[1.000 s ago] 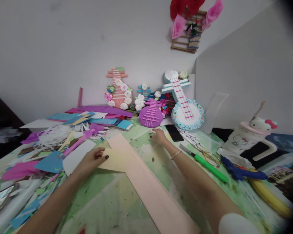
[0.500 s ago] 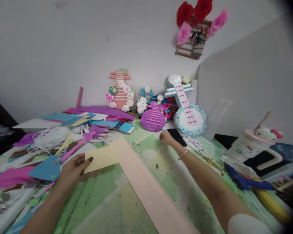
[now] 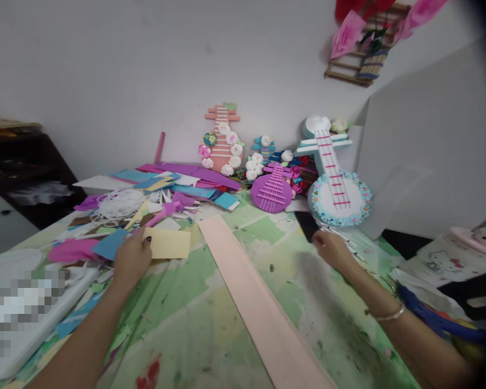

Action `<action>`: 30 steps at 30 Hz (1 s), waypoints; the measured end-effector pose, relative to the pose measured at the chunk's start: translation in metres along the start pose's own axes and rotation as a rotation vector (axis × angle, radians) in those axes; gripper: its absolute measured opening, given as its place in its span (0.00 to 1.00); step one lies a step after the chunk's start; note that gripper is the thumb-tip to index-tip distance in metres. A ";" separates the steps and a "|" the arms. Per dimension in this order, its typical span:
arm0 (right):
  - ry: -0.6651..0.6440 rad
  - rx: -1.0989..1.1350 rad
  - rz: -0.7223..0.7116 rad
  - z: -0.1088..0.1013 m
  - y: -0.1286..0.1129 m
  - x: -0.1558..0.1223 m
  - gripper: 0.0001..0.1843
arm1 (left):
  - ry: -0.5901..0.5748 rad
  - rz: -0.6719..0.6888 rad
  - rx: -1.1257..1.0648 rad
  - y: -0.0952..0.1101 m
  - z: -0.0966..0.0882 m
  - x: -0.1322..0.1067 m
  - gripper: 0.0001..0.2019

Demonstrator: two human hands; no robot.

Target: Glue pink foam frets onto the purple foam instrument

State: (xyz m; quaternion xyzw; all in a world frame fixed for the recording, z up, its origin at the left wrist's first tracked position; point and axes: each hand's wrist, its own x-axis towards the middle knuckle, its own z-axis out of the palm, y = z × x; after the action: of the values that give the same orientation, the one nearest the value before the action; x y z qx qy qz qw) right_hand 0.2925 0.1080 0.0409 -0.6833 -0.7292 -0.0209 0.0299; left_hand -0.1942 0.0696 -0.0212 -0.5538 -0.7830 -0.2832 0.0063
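Thumb and fingers of my left hand (image 3: 133, 256) pinch the left end of a pale yellow paper rectangle (image 3: 173, 243), held over the table. Just right of it, a long pale pink paper strip (image 3: 251, 297) lies slantwise across the table toward me. My right hand (image 3: 331, 247) is beside a black phone (image 3: 306, 224), its fingers curled closed; what is in them, if anything, is hidden. Near that hand lie white sticks, partly covered by it. Behind stand a purple paper lute (image 3: 272, 193) and a white and blue one (image 3: 338, 197) with red bars.
Coloured paper scraps (image 3: 202, 178) and tangled white string (image 3: 120, 205) cover the left side. A white cup (image 3: 437, 259) and blue-handled scissors (image 3: 425, 316) are at the right. A pink lute with paper flowers (image 3: 221, 143) leans on the wall. A green patterned cloth (image 3: 210, 335) covers the table.
My left hand has drawn the yellow paper left, off the pink strip's end. My right hand has moved right and nearer me. The view has turned left.
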 end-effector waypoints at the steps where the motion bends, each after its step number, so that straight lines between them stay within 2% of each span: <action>1: -0.063 0.069 -0.080 0.008 -0.022 -0.010 0.10 | 0.003 0.011 0.025 -0.001 0.001 -0.001 0.21; 3: -0.173 0.194 -0.209 0.023 -0.064 -0.032 0.09 | 0.046 0.043 0.103 -0.001 0.004 -0.003 0.22; 5: -0.233 0.276 -0.278 0.036 -0.096 -0.053 0.10 | 0.144 0.100 0.197 0.000 0.005 -0.007 0.23; 8: -0.239 0.342 -0.300 0.044 -0.117 -0.067 0.05 | 0.250 0.290 0.226 0.009 0.009 -0.013 0.22; 11: -0.227 0.388 -0.285 0.042 -0.113 -0.063 0.06 | 0.168 0.554 0.110 0.029 0.017 -0.015 0.17; 15: -0.260 0.455 -0.267 0.040 -0.104 -0.053 0.02 | -0.117 0.848 0.049 0.072 0.028 -0.013 0.21; 18: -0.318 0.507 -0.276 0.043 -0.106 -0.054 0.15 | -0.357 0.973 0.115 0.103 0.035 -0.007 0.28; 19: -0.331 0.515 -0.286 0.044 -0.108 -0.056 0.16 | -0.431 1.002 0.139 0.112 0.038 -0.005 0.32; 22: -0.305 0.504 -0.326 0.041 -0.113 -0.062 0.09 | -0.577 1.084 0.172 0.129 0.043 0.001 0.42; 24: -0.234 0.472 -0.357 0.031 -0.111 -0.065 0.09 | -0.545 1.140 0.162 0.135 0.045 0.008 0.39; 28: -0.063 0.395 -0.419 0.000 -0.097 -0.068 0.13 | -0.362 1.166 0.125 0.138 0.038 0.027 0.11; 30: 0.049 0.304 -0.476 -0.012 -0.085 -0.068 0.13 | -0.308 1.146 0.108 0.136 0.029 0.032 0.06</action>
State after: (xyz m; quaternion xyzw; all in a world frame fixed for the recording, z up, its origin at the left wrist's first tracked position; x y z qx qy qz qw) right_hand 0.2123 0.0342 0.0489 -0.4798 -0.8630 0.0658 0.1440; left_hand -0.0796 0.1411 0.0247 -0.9216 -0.3647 -0.1109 0.0727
